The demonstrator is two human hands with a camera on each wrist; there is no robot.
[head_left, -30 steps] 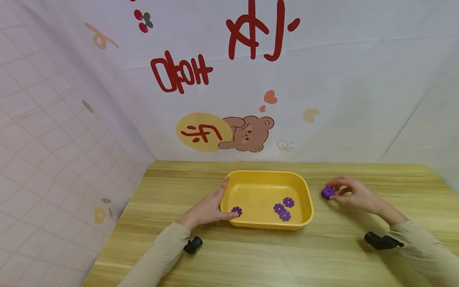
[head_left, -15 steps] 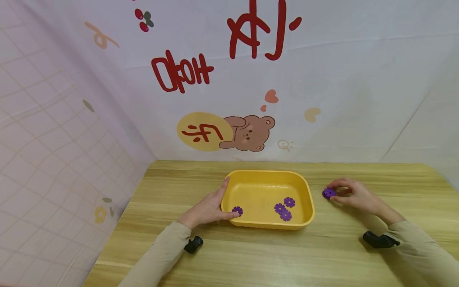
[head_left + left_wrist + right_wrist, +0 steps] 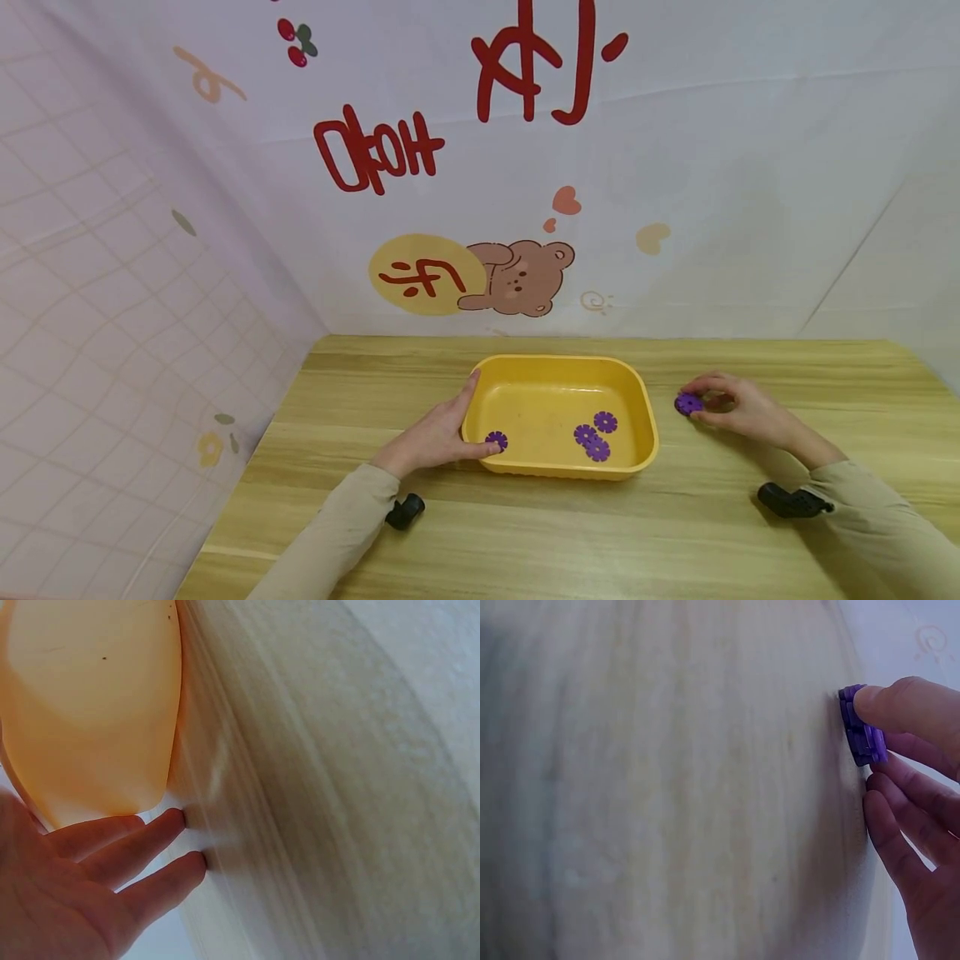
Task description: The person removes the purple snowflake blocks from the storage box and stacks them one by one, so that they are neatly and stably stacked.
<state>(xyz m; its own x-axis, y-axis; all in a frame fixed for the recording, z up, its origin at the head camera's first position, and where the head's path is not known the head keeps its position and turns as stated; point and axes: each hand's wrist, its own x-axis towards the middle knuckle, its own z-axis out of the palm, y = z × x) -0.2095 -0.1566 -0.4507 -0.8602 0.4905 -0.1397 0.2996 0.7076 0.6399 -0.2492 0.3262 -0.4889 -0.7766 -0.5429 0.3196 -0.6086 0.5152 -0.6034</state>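
Observation:
A yellow plastic basin stands on the table, with my left hand holding its left end. The left thumb lies over the front-left rim and the fingers rest along the outer wall, as the left wrist view shows. Beside the thumb, partly hidden, lies a purple snowflake disc. Several more purple snowflake discs are at the basin's right, some overlapping. Right of the basin, my right hand pinches a small stack of purple snowflake discs between thumb and fingers, at the tabletop; its other fingers touch the table.
The wood-grain table meets a white printed cloth at its back edge and another at the left. Black wrist devices sit under both forearms.
The top disc under my right hand has settled flatter over the stack; the hand has barely shifted. My left hand and the basin stay where they were.

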